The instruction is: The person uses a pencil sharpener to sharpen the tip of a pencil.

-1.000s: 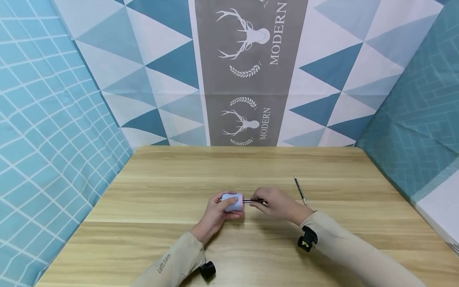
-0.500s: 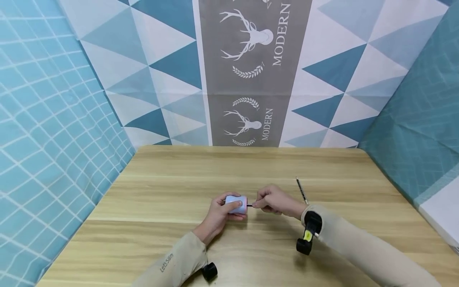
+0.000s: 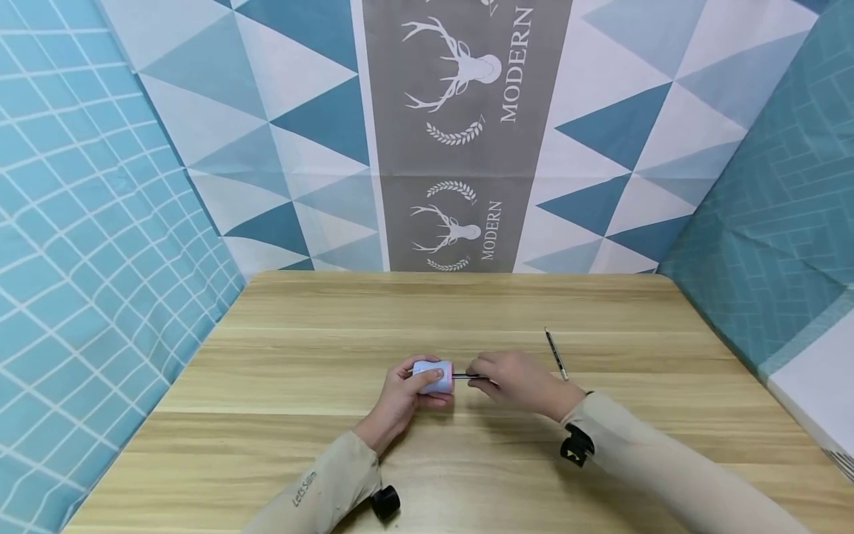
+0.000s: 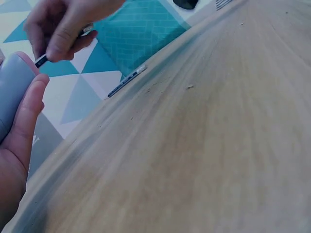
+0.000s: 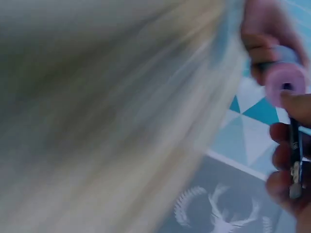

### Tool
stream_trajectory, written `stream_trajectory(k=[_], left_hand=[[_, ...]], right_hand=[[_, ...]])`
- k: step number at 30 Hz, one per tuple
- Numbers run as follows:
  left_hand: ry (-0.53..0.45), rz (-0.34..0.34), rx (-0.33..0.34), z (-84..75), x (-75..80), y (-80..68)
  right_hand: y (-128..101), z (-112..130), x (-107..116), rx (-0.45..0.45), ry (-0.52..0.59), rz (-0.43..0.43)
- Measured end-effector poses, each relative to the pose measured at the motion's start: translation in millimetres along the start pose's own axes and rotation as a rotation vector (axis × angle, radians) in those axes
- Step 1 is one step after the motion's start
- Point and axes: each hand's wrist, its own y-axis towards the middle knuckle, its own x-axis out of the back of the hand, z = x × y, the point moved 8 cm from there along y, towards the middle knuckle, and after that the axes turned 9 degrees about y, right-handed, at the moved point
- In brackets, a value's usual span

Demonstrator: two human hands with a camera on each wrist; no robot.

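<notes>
My left hand (image 3: 415, 387) grips a small pale blue cylinder (image 3: 432, 374) lying sideways just above the wooden table (image 3: 280, 445). A thin dark pencil (image 3: 465, 376) is pinched in my right hand (image 3: 483, 371), its tip in the cylinder's right end. In the left wrist view the cylinder (image 4: 9, 92) sits against my left thumb, and the right hand (image 4: 63, 24) holds the pencil (image 4: 41, 59) above it. The right wrist view is blurred: it shows the cylinder's pinkish end (image 5: 286, 82) with the pencil (image 5: 294, 145) entering its hole.
A second dark pencil (image 3: 556, 354) lies on the table just right of my right hand, also seen as the loose pencil (image 4: 127, 81). Patterned blue cloth walls (image 3: 100, 222) close the table on the left, back and right.
Half a second ago my right hand was close against the cylinder with little pencil showing. It has since drawn back right, baring more of the shaft. The left hand stayed put.
</notes>
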Motion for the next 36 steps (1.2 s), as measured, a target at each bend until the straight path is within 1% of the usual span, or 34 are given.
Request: stream_trajectory(k=[1,2,3,4,5,6,7,8,9,11,14,16,17,18,19,20,21,23,24,26,28,30,32,33,34,35,36], left_hand=[[-0.005,-0.003,0.003,0.0,0.4,0.2],[-0.008,-0.006,0.002,-0.3,0.7,0.3],[-0.008,-0.007,-0.004,-1.1,0.8,0.5],[-0.01,-0.005,-0.011,-2.0,0.7,0.6],[-0.01,-0.001,-0.022,-3.4,0.3,0.8],[-0.012,0.002,-0.031,-4.1,0.0,1.0],[-0.014,0.005,-0.041,-4.9,-0.3,1.1],[-0.017,0.007,-0.051,-5.6,-0.6,1.3],[-0.019,0.011,-0.059,-6.1,-1.2,1.4],[-0.019,0.025,-0.072,-7.0,-3.1,1.0],[-0.007,0.041,-0.089,-7.7,-5.0,0.0],[0.018,0.058,-0.103,-8.5,-6.6,-0.8],[0.029,0.063,-0.108,-8.6,-6.8,-1.0],[0.039,0.067,-0.118,-9.8,-6.7,-1.5],[0.05,0.065,-0.126,-10.5,-6.2,-1.8],[0.056,0.064,-0.132,-11.2,-5.9,-2.0],[0.062,0.063,-0.137,-11.9,-5.9,-2.1],[0.062,0.058,-0.141,-12.7,-5.5,-2.3],[0.059,0.054,-0.14,-12.8,-5.3,-2.2],[0.049,0.049,-0.13,-11.3,-5.6,-2.0],[0.034,0.044,-0.121,-9.7,-5.9,-2.2],[0.013,0.033,-0.113,-8.1,-5.7,-2.6],[-0.008,0.019,-0.103,-7.2,-4.6,-3.1],[-0.014,0.015,-0.101,-7.1,-4.0,-3.3],[-0.02,0.013,-0.1,-7.3,-3.7,-3.5],[-0.024,0.009,-0.098,-7.3,-3.2,-3.6],[-0.029,0.007,-0.094,-7.2,-2.9,-3.6]], right_hand=[[-2,8,1,0.11,-0.122,-0.041],[-4,13,1,0.192,-0.216,-0.081],[-5,17,1,0.239,-0.267,-0.117],[-6,18,0,0.255,-0.281,-0.149],[-6,17,0,0.248,-0.27,-0.173],[-5,15,0,0.218,-0.237,-0.189],[-3,12,0,0.164,-0.177,-0.192],[-1,7,0,0.088,-0.086,-0.183],[0,0,-1,-0.013,0.029,-0.166],[1,-16,-5,-0.251,0.297,-0.124],[-8,-40,-19,-0.643,0.752,-0.054],[-17,-48,-32,-0.86,1.036,0.001],[-21,-50,-38,-0.942,1.146,0.026],[-25,-51,-42,-1.005,1.231,0.053],[-27,-51,-46,-1.042,1.278,0.083],[-28,-51,-47,-1.055,1.302,0.101],[-28,-51,-47,-1.047,1.305,0.1],[-26,-51,-41,-0.972,1.211,0.07],[-24,-50,-36,-0.914,1.123,0.051],[-18,-45,-23,-0.76,0.893,0.014],[-11,-34,-12,-0.547,0.618,0.012],[-4,-17,-3,-0.278,0.309,0.006],[-1,3,1,-0.014,0.027,-0.028],[-1,11,1,0.106,-0.093,-0.061],[-2,18,0,0.202,-0.193,-0.097],[-3,22,-1,0.269,-0.272,-0.133],[-3,25,-3,0.305,-0.324,-0.162]])
